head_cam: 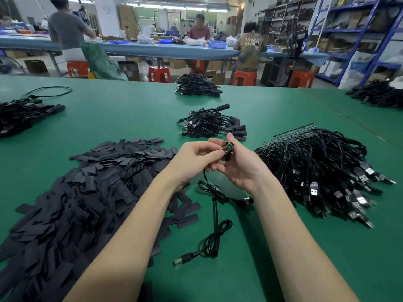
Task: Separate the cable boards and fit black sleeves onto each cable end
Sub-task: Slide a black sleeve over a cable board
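I pinch the small board [228, 147] between my left hand [197, 155] and right hand [239, 164], lifted over the mat [130, 114] so its cable [214, 205] hangs free, with sleeves [87, 188] heaped left and unsplit boards [290, 134] right.

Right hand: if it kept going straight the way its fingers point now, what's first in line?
Probably the small pile of sleeved cables just beyond the fingertips. The right hand points up and away across the green table, holding the small board with the left hand. One view, so depth is uncertain.
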Demonstrator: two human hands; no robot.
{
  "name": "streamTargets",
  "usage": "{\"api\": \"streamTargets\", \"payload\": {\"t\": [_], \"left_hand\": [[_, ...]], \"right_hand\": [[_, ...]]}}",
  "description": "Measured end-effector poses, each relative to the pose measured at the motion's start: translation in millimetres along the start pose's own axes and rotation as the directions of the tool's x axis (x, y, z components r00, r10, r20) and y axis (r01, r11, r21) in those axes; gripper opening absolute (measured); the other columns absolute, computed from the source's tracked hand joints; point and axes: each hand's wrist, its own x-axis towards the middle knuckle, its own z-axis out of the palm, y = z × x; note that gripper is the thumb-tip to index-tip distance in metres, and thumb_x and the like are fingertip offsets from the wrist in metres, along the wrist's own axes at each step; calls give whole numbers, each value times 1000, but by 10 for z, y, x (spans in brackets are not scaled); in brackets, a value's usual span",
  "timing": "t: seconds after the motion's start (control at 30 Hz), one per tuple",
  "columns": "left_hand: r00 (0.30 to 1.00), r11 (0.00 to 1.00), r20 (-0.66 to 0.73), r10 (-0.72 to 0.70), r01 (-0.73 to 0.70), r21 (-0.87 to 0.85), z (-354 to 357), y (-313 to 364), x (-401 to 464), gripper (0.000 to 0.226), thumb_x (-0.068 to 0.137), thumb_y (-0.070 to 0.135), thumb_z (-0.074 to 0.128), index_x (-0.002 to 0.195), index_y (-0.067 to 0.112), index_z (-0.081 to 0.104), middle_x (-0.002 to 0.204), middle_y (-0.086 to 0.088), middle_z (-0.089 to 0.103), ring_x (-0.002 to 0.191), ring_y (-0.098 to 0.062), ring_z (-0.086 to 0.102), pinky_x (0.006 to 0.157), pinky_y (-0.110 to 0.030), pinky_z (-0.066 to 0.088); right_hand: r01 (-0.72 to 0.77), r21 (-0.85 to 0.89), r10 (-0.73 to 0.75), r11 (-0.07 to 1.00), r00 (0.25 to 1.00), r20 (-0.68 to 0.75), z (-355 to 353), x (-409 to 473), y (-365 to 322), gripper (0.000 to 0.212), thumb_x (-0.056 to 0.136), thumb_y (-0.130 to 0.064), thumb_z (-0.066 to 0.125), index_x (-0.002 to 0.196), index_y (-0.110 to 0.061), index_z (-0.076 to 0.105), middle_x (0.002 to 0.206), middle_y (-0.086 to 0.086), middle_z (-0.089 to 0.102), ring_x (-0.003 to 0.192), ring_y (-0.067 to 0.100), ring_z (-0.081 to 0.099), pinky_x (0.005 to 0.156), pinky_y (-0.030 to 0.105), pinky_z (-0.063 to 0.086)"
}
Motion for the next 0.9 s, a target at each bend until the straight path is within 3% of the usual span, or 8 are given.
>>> {"api": "streamTargets", "payload": {"t": [0.13, 0.23, 0.3, 0.43, 0.53, 0.6, 0.77, 0.9], "left_hand": [[999, 1000, -45, 6, -7, -25, -1, 9, -5, 17, 95, 9, 69, 109, 2, 74, 79, 12, 71, 56, -5, 55, 60, -19, 45], [996, 987, -62, -59, 49, -155, -17, 11, 0, 15, 96, 11, 66, 108, 6, 74, 85, -11, 62, 53, -5, 49, 63, -19, 44], [996, 960, 2, -94, 91, -266, -60, 18, -8, 18, 97, 12, 63, 110, 6, 73, 90, -14, 57, 54, -5, 46, 62, -17, 45], [987, 932, 101, -122, 149, -331, -99, 18, -39, 19, 99, 13, 60, 111, 7, 72, 99, -7, 64, 58, -6, 46, 61, -15, 44], [986, 917, 85, -140, 162, -365, -86, 16, -42, 17, 99, 12, 59, 108, 8, 73, 93, -3, 64, 58, -5, 46, 61, -15, 44], [985, 906, 90, -146, 170, -387, -81, 29, -41, 16, 99, 11, 59, 109, 7, 71, 91, -2, 65, 59, -6, 49, 61, -15, 45], [977, 884, 53, -208, 211, -416, -138, 52, -40, 7, 96, 11, 65, 101, 11, 70, 89, -1, 74, 62, -9, 58, 61, -19, 50], [968, 869, 74, -238, 247, -430, -157, 68, -47, 8, 94, 9, 65, 100, 11, 70, 79, 0, 72, 54, -7, 52, 53, -17, 46]], "right_hand": [[-7, 10, 7, 1000, 998, 61, -22, 3, -4, 56, 110, -44, 32, 114, 1, 66, 97, 19, 74, 80, 26, 69, 70, 33, 62], [1, 4, -1, 1000, 992, 128, -117, -39, -27, 52, 109, -37, 39, 128, 7, 60, 112, 20, 69, 91, 30, 72, 83, 36, 62], [40, -35, -34, 999, 985, 172, -208, -69, -46, 41, 103, -26, 53, 127, 6, 62, 117, 19, 69, 100, 32, 72, 88, 36, 60], [119, -126, -96, 985, 980, 174, -279, -103, -58, 25, 85, -19, 74, 107, -8, 76, 109, 11, 75, 97, 22, 73, 84, 29, 58], [156, -171, -126, 973, 977, 172, -273, -110, -50, 19, 77, -16, 78, 96, -15, 81, 103, 6, 77, 92, 16, 74, 80, 25, 57], [166, -174, -138, 971, 978, 158, -267, -114, -40, 24, 74, -14, 79, 99, -14, 80, 102, 5, 77, 90, 14, 74, 79, 23, 57], [256, -35, -257, 966, 966, -10, -278, -136, -84, 23, 70, -15, 81, 92, -18, 77, 95, 7, 77, 87, 18, 71, 68, 19, 56], [372, -1, -372, 928, 928, 6, -251, -152, -129, 19, 73, -14, 81, 91, -14, 75, 94, 9, 78, 84, 17, 74, 71, 20, 58]]}}
